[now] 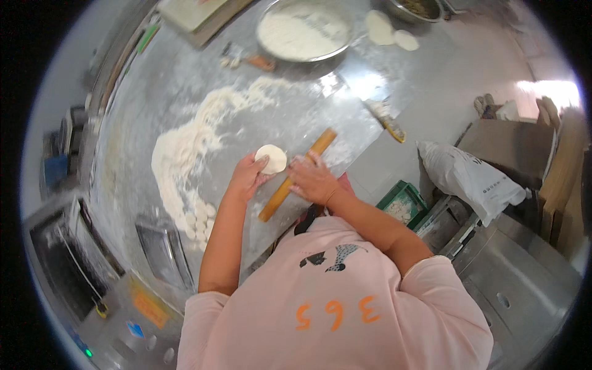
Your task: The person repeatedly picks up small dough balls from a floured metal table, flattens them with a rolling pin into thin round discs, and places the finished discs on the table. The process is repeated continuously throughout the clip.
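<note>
My left hand (249, 175) pinches the edge of a round, flat dough wrapper (272, 159), thumb on top. Just right of it, my right hand (312, 175) lies over the middle of a wooden rolling pin (277, 199), which slants across the metal worktop (259, 115). A curved band of loose flour (178, 152) spreads on the left. Small dough pieces (201, 219) are grouped at its lower end, left of my left forearm.
A steel bowl of flour (303, 34) stands at the back. Flat dough rounds (380, 28) lie right of it, near a bowl of filling (418, 8). A dough scraper (261, 62), a yellow-handled tool (394, 129), a metal tray (164, 249) and a green crate (414, 196) surround the work area.
</note>
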Demonstrator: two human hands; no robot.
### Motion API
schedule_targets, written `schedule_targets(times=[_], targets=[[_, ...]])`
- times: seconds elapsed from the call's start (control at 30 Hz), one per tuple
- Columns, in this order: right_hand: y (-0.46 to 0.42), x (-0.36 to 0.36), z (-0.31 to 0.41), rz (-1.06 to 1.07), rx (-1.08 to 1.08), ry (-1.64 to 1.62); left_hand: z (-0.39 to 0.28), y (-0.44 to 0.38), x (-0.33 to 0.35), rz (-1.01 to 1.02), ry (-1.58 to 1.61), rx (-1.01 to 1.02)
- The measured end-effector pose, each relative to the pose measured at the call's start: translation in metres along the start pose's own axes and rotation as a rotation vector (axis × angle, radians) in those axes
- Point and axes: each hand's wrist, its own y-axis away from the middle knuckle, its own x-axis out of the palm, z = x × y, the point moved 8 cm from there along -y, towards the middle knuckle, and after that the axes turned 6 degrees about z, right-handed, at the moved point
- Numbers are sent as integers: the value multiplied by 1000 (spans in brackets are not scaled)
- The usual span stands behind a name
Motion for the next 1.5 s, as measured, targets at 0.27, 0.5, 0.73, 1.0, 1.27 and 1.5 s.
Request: schedule_targets(times=[0.27, 0.5, 0.73, 1.0, 1.27, 1.5], targets=[[1, -8, 4, -47, -65, -2, -78, -53, 141, 99, -425, 6], [6, -15, -2, -220, -150, -117, -141, -134, 296, 396, -113, 172], [10, -15, -3, -301, -153, -133, -97, -134, 248, 363, -444, 32], [-2, -9, 5, 11, -114, 57, -39, -22, 33, -111, -210, 96], [-5, 2, 3, 160, 27, -20, 47, 146, -210, -793, -277, 207], [-8, -9, 10, 77, 49, 49, 85, 204, -230, -896, -373, 248]])
